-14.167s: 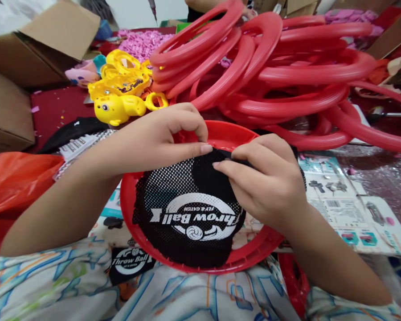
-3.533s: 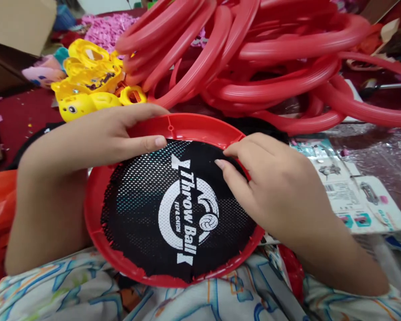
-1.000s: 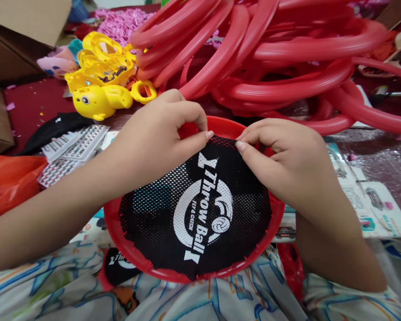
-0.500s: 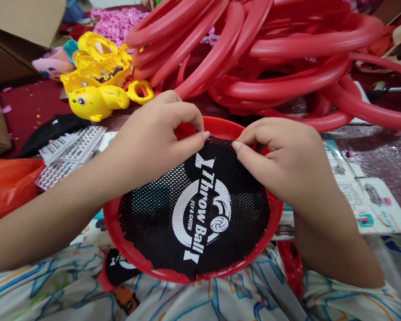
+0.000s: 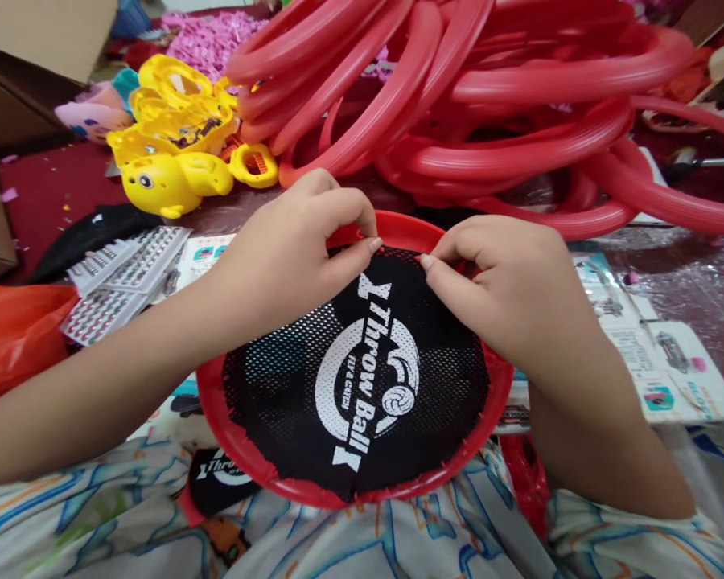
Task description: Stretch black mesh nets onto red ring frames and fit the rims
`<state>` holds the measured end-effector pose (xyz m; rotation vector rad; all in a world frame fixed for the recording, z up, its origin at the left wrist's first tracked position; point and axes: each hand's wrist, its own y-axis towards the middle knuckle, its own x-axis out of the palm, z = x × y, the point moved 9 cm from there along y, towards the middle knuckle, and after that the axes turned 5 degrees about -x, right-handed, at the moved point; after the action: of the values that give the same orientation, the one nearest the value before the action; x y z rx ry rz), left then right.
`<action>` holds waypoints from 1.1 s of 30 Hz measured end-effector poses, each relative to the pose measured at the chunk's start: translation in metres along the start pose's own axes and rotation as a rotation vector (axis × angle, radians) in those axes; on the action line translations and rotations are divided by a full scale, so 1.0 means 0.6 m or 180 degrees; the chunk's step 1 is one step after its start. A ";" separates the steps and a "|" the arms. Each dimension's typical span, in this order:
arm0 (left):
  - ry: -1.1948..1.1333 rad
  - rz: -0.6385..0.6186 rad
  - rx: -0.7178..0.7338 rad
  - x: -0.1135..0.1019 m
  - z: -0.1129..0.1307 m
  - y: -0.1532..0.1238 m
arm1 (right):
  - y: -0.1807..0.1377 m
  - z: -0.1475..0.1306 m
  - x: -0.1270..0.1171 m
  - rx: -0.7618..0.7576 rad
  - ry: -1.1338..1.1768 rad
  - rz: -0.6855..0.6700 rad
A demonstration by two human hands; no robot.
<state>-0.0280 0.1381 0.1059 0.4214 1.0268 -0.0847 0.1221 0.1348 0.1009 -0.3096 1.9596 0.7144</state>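
Note:
A round red plastic ring (image 5: 241, 450) lies before me, tilted against my lap. Black mesh fabric (image 5: 446, 386) with a white "Throw Ball" print is stretched across it, caught on small pegs along the near rim. At the far rim my left hand (image 5: 314, 249) pinches the mesh edge between thumb and forefinger. A short way to the right, my right hand (image 5: 500, 289) pinches the same edge. The mesh between the two pinches reaches the far rim. Under the ring's lower left, part of another printed black mesh piece (image 5: 217, 482) shows on my lap.
Large red hoops (image 5: 519, 88) are heaped across the back. Yellow toy shells (image 5: 169, 177) sit at the back left, with a pile of pink pieces (image 5: 211, 48) behind. Trays of small parts (image 5: 121, 281) and an orange bag (image 5: 18, 330) lie left; printed cards (image 5: 676, 362) lie right.
Both hands stay pinched at the far rim. My left hand has shifted slightly right, and the ring and mesh have turned or slid a little to the right.

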 end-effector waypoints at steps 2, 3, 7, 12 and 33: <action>-0.0026 0.0017 0.0065 -0.003 0.002 -0.004 | -0.002 -0.004 0.000 -0.0110 -0.0021 0.0032; -0.0019 0.0021 0.0082 -0.008 0.003 -0.006 | -0.004 -0.008 -0.004 -0.0203 -0.0021 0.0097; 0.0263 -0.0218 0.0172 -0.032 0.002 -0.014 | -0.020 -0.036 -0.046 -0.0608 -0.0013 0.0720; 0.0841 -0.0443 0.0273 -0.061 -0.012 -0.014 | -0.040 -0.071 -0.030 -0.0800 -0.0103 0.0001; -0.0171 -0.0285 0.0066 -0.056 -0.027 -0.020 | -0.046 -0.073 0.005 -0.0395 -0.1221 0.0065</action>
<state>-0.0619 0.1291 0.1235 0.3900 0.9923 -0.1860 0.1027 0.0868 0.1037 -0.2091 1.5610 0.8435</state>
